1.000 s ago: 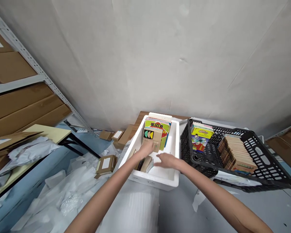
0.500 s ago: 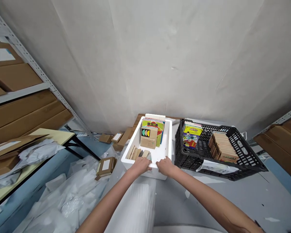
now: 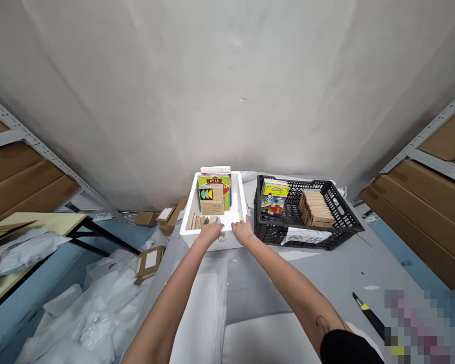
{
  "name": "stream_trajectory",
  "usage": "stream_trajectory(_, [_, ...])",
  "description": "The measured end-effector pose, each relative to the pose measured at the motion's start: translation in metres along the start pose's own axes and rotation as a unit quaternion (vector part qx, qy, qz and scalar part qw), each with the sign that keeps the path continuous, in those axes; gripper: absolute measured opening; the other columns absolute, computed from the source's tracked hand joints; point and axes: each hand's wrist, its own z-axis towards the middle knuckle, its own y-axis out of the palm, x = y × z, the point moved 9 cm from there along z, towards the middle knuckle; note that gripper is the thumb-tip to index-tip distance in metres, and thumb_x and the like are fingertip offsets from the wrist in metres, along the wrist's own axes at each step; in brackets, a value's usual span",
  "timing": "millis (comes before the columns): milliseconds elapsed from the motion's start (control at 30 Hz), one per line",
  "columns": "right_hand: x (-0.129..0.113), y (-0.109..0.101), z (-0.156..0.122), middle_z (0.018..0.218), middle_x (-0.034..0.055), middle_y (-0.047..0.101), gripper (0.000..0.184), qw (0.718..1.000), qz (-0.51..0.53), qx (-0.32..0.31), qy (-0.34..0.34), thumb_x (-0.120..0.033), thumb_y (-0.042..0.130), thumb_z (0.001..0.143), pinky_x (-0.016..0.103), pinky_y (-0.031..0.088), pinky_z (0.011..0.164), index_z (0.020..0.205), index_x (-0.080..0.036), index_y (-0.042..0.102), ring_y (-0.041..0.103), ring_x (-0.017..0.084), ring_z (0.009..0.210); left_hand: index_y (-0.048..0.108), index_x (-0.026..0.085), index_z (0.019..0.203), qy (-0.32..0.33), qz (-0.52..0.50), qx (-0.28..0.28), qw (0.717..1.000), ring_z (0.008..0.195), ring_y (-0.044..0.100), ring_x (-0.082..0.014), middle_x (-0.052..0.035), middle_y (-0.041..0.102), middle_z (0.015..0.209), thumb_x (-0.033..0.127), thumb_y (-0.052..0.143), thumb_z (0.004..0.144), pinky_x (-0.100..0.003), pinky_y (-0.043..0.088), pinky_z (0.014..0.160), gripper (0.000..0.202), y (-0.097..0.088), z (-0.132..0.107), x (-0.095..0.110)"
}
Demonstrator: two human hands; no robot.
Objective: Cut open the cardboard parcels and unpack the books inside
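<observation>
Hidden: A pixelated patch (image 3: 420, 323) covers the lower right corner; small brown books (image 3: 197, 221) in the white foam box (image 3: 212, 243) sit too low to show whether they stand or lean; cover titles are too small to read.

Room: Grey surface (image 3: 288, 283) underfoot, a pale wall (image 3: 227, 91) ahead, metal shelves (image 3: 41, 146) holding cardboard boxes (image 3: 413, 212) on 2 sides, plastic wrap (image 3: 87, 313) at lower left.

Box: Long axis runs away from the person toward the wall; upright books (image 3: 212, 194) stand at its far end, covers facing the person.

Hands: Left hand (image 3: 211, 233) and right hand (image 3: 242, 230) both open on the box's near rim, side by side, gripping nothing.

Beside: Black plastic crate (image 3: 267, 235) just right of the box, holding comic books (image 3: 275, 198) and a bundle of brown books (image 3: 316, 209); a box cutter (image 3: 368, 316) lies at lower right.
</observation>
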Motion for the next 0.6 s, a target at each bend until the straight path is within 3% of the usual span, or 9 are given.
stream_trajectory(133, [-0.005, 0.003, -0.062, 0.143, 0.014, 0.045, 0.043, 0.995, 0.048, 0.079, 0.036, -0.015, 0.033, 0.094, 0.038, 0.022, 0.112, 0.136, -0.011, 0.042, 0.039, 0.02, 0.132, 0.052, 0.017, 0.125, -0.018, 0.011, 0.069, 0.997, 0.126, 0.048, -0.0292, -0.0176, 0.057, 0.128, 0.018, 0.051, 0.085, -0.045, 0.035, 0.104, 0.04, -0.004, -0.017, 0.014])
stream_trajectory(200, [0.001, 0.019, -0.106, 0.142, 0.011, 0.047, 0.043, 0.985, 0.108, 0.112, 0.072, -0.02, 0.034, 0.095, 0.034, 0.03, 0.11, 0.137, -0.013, 0.042, 0.042, 0.019, 0.13, 0.043, 0.015, 0.134, -0.031, 0.0, 0.133, 0.991, 0.134, 0.037, -0.0285, -0.0184, 0.046, 0.14, 0.014, 0.045, 0.086, -0.047, 0.029, 0.11, 0.049, -0.002, -0.037, 0.034])
stream_trajectory(267, [0.013, 0.047, -0.152, 0.135, 0.0083, 0.055, 0.041, 0.969, 0.178, 0.125, 0.116, -0.019, 0.035, 0.093, 0.033, 0.036, 0.107, 0.131, -0.016, 0.05, 0.048, 0.019, 0.124, 0.039, 0.014, 0.137, -0.04, -0.038, 0.199, 0.979, 0.134, 0.038, -0.0273, -0.0164, 0.045, 0.141, 0.011, 0.039, 0.085, -0.046, 0.032, 0.109, 0.052, 0.011, -0.067, 0.067])
stream_trajectory(333, [0.028, 0.081, -0.199, 0.129, 0.0076, 0.059, 0.04, 0.958, 0.209, 0.109, 0.162, -0.016, 0.035, 0.092, 0.032, 0.039, 0.104, 0.126, -0.018, 0.055, 0.051, 0.019, 0.121, 0.041, 0.018, 0.136, -0.019, -0.079, 0.178, 0.981, 0.13, 0.044, -0.0235, -0.0113, 0.051, 0.137, 0.006, 0.033, 0.083, -0.044, 0.036, 0.108, 0.055, 0.051, -0.098, 0.117])
stream_trajectory(500, [0.068, 0.168, -0.308, 0.132, 0.009, 0.058, 0.044, 0.951, 0.173, -0.007, 0.256, -0.013, 0.036, 0.088, 0.032, 0.038, 0.106, 0.127, -0.019, 0.057, 0.05, 0.022, 0.123, 0.049, 0.019, 0.131, -0.007, -0.118, 0.01, 0.993, 0.128, 0.047, -0.0202, -0.0086, 0.052, 0.136, 0.003, 0.031, 0.079, -0.038, 0.039, 0.107, 0.057, 0.185, -0.19, 0.243])
stream_trajectory(600, [0.089, 0.208, -0.365, 0.137, 0.0096, 0.053, 0.046, 0.945, 0.137, -0.072, 0.287, -0.015, 0.04, 0.087, 0.034, 0.038, 0.106, 0.13, -0.02, 0.055, 0.048, 0.024, 0.126, 0.051, 0.017, 0.131, -0.02, -0.117, -0.022, 0.993, 0.126, 0.048, -0.0221, -0.0107, 0.053, 0.136, 0.008, 0.036, 0.082, -0.036, 0.038, 0.107, 0.051, 0.235, -0.24, 0.294])
